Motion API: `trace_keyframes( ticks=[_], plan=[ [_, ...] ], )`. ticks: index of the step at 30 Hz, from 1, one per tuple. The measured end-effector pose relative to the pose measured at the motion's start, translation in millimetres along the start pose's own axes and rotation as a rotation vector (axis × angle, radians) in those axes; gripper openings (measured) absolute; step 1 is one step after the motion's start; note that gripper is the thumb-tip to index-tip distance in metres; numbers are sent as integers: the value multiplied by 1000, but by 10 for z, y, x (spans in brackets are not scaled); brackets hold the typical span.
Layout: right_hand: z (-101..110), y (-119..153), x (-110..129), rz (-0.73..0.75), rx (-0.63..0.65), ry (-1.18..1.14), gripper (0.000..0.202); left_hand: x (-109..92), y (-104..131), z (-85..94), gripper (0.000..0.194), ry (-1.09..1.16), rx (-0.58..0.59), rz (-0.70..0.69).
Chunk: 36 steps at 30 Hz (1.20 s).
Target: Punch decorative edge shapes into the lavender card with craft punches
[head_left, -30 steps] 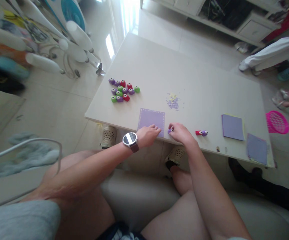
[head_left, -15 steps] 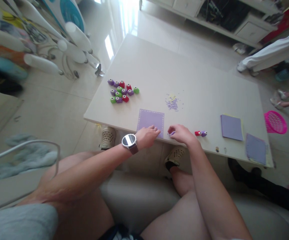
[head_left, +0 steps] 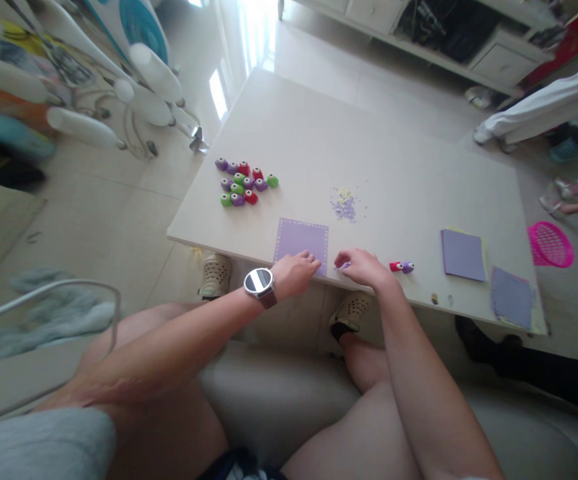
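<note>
My left hand lies flat with its fingers out, pressing on the lower right part of a purple paper square. Small punched holes run along the paper's visible edges. Just right of that sheet, my right hand is curled at the table's near edge. Small purple paper bits show at its closed fingertips; part of what lies there is hidden. Right of this hand stand a red craft punch and a purple craft punch, side by side.
Several red, green and purple punches cluster at the table's left. Purple and yellow paper bits form a loose pile. A paper stack and punched sheets lie right. A pink basket and a person's white trousers are beyond.
My right hand has shifted very slightly at the table edge. The left hand and the purple sheet stay in place.
</note>
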State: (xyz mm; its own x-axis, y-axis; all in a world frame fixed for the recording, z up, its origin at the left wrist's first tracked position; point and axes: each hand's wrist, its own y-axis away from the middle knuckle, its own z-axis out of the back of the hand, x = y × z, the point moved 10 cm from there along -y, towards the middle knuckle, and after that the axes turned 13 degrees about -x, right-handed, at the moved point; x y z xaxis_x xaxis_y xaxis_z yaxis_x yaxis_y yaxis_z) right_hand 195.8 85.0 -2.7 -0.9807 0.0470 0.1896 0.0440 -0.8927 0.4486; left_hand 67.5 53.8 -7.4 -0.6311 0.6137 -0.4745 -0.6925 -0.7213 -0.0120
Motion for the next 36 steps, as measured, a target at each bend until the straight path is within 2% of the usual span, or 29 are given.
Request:
trace_keyframes(
  ticks=[8, 10, 13, 15, 27, 36],
  plan=[
    [-40, -4, 7, -12, 24, -23, 36, -20, 0, 18, 36, -40, 32, 18],
    [21, -40, -44, -38, -51, -43, 45, -26, 4, 30, 35, -48, 41, 19],
    [192, -83, -150, -85, -228, -69, 68, -31, 9, 42, 34, -59, 49, 18],
    [242, -90, -205, -104, -270, -80, 75, -33, 11, 44, 34, -55, 50, 17],
    [-14, -87, -284, -47, -77, 34, 35, -28, 15, 38, 34, -42, 44, 27],
    [-52, -84, -299, -60, -54, 69, 23, -32, 16, 40, 34, -45, 54, 25]
  ],
)
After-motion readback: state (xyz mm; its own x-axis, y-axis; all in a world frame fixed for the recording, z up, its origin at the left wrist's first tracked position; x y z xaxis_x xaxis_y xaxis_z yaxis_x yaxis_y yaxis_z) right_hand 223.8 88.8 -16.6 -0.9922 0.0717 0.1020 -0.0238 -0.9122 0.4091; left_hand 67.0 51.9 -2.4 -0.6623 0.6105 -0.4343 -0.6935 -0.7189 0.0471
